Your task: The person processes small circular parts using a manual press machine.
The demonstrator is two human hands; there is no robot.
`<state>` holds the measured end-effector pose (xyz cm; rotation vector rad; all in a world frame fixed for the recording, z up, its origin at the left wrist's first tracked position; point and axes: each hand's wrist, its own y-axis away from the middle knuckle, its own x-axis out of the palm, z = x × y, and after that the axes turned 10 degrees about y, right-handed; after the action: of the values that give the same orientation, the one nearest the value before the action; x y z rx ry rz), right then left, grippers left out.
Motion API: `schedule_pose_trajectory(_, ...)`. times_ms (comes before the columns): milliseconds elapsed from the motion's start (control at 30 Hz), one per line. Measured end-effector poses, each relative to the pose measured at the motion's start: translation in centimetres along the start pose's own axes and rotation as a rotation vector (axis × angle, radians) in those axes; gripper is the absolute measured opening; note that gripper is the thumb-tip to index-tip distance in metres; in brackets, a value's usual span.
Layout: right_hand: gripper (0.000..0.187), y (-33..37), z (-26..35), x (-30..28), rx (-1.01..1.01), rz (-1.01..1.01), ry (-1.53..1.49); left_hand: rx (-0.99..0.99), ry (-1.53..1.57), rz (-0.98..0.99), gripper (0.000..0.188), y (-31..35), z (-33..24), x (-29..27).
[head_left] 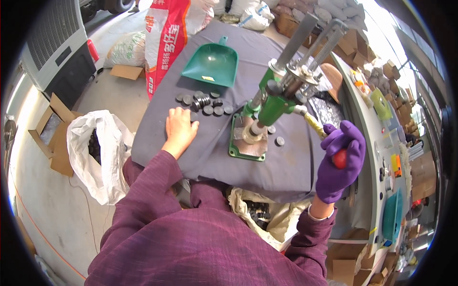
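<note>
A green hand press [274, 107] stands on the cloth-covered table, its square base plate [248, 151] toward me. My right hand [341, 159], in a purple glove, is curled round the red ball knob [339, 158] of the press lever [315, 125], which is wrapped in yellow. My bare left hand [181, 128] rests on the cloth, thumb apart from the fingers. Just beyond its fingertips lie several round black-and-grey caps [208, 110], some lined up in a short row. Two more caps [279, 141] sit right of the press base. My left fingertips are partly hidden.
A green dustpan [212, 64] lies at the table's far side. A white sack [102, 157] with dark pieces stands on the floor at left; another open sack [267, 221] with black pieces is below the table's front edge. Shelving with boxes [424, 176] runs along the right.
</note>
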<state>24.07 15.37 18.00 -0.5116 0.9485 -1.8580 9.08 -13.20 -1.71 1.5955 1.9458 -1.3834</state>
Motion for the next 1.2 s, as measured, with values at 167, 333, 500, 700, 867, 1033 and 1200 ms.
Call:
schedule_pose_trajectory(167, 0.047, -2.4, 0.0, -1.3, 0.089, 0.043, -0.06, 0.027, -0.021, 0.016, 0.032, 1.1, 0.5, 1.8)
schedule_pose_trajectory(333, 0.053, -3.3, -0.1, -1.9, 0.106, 0.053, -0.056, 0.013, 0.161, 0.003, 0.031, 1.0, -0.9, 1.5)
schedule_pose_trajectory(500, 0.053, -4.6, -0.5, -0.1, 0.119, 0.033, -0.094, -0.014, 0.569, 0.149, 0.035, 1.2, -4.4, -0.5)
schedule_pose_trajectory(700, 0.048, -4.7, -1.1, -0.8, 0.069, 0.07, -0.044, 0.035, 0.823, 0.295, 0.04, 1.5, -10.0, 2.6)
schedule_pose_trajectory(867, 0.046, -4.1, -0.8, -0.9, 0.037, 0.062, -0.054, 0.113, 0.744, 0.256, 0.04, 0.8, -11.1, 4.3)
schedule_pose_trajectory(1033, 0.042, -2.3, -0.8, -1.2, -0.015, 0.051, -0.089, 0.127, 0.72, 0.245, 0.042, 0.3, -12.3, 5.1)
schedule_pose_trajectory(1200, 0.041, 0.5, -1.5, -1.4, -0.081, 0.063, -0.092, 0.149, 0.714, 0.245, 0.043, -0.5, -12.5, 6.0)
